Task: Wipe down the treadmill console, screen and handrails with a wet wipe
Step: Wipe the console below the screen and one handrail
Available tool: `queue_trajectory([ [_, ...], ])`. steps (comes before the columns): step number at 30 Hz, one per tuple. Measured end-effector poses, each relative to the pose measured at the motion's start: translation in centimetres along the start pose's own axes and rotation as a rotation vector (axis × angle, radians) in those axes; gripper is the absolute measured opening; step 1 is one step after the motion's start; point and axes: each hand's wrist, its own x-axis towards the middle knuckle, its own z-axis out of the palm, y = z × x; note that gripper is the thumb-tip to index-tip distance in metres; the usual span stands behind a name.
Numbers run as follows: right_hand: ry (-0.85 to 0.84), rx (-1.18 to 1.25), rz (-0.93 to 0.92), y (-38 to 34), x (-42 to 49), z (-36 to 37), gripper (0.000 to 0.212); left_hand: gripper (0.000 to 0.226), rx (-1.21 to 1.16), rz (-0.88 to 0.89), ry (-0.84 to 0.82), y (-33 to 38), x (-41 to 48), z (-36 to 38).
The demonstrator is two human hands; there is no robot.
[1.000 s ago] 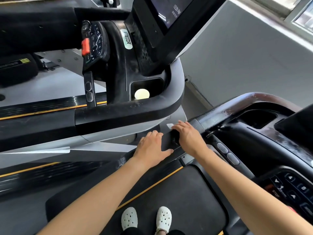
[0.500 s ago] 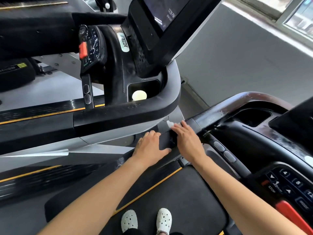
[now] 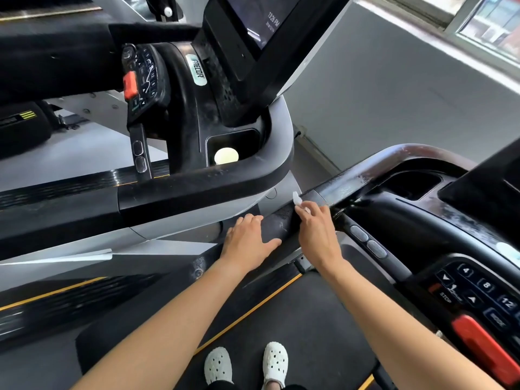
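While the left hand (image 3: 250, 240) has stayed flat on the rail, fingers straight and a little spread and holding nothing, the right hand (image 3: 318, 235) has crept a short way toward the upper right of the frame over the last second. Its fingers are bent down over a small white wet wipe (image 3: 297, 199). They press it to the glossy black handrail (image 3: 363, 175) at the centre of the frame. Only one crumpled corner shows past the fingertips, and the rest is hidden under the hand.

The stroke is probably working along this rail toward the streaked, wet-looking stretch at the upper right. The black keypad console (image 3: 478, 291) at the lower right shows no sign of wiping that I can tell, nor does the dark slab at the right edge (image 3: 484, 187) that looks like its screen.

By count:
- two hands and one wipe
- two treadmills: the one underfoot and a black-and-grey neighbouring treadmill (image 3: 197, 190) across the upper left
- one lit screen on that neighbour (image 3: 253, 21)
- two red stop tabs, one at the lower right (image 3: 484, 347) and one at the upper left (image 3: 130, 85)
- two grey oval buttons (image 3: 367, 240) just right of the right hand
- two white perforated clogs (image 3: 218, 364) at the bottom centre
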Motion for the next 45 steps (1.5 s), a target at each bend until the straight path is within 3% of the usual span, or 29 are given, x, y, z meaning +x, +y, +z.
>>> queue_trajectory([
  [6,-0.088,0.054,-0.154,0.0,-1.0,-0.2,0.046,0.081,0.044,0.025,0.003,0.0,-0.2,0.1],
  [11,-0.061,0.107,0.162,3.0,0.6,-1.3,0.048,0.085,0.049,0.080,0.014,-0.5,-0.9,0.1],
  [13,-0.066,0.137,0.230,2.9,0.6,-1.7,0.039,0.089,0.060,0.117,0.056,-0.5,-1.5,0.0],
  [15,-0.081,0.124,0.198,2.3,0.0,-1.7,0.032,0.089,0.082,0.157,0.084,-0.7,-1.9,0.2],
  [22,-0.161,0.035,-0.130,0.0,-1.7,0.1,0.042,0.082,0.087,0.164,0.089,-0.9,-1.8,-0.2],
  [24,-0.118,0.035,-0.108,0.5,-0.9,-0.6,0.038,0.080,0.083,0.160,0.084,-0.8,-1.7,-0.4],
  [27,-0.045,0.096,0.083,1.4,0.4,-1.6,0.030,0.077,0.077,0.150,0.074,-0.7,-1.7,-0.5],
  [30,-0.030,0.127,0.208,1.0,0.8,-1.5,0.037,0.076,0.086,0.136,0.077,-0.5,-1.9,-0.4],
  [38,-0.031,0.198,-0.032,-0.7,-2.2,-0.2,0.036,0.074,0.088,0.101,0.087,-0.1,-1.9,0.1],
  [41,0.012,0.222,0.055,0.7,-1.1,-0.5,0.029,0.073,0.081,0.105,0.083,-0.1,-2.0,0.1],
  [45,0.095,0.335,0.326,1.3,-0.3,-0.2,0.032,0.072,0.080,0.095,0.078,-0.1,-2.1,0.2],
])
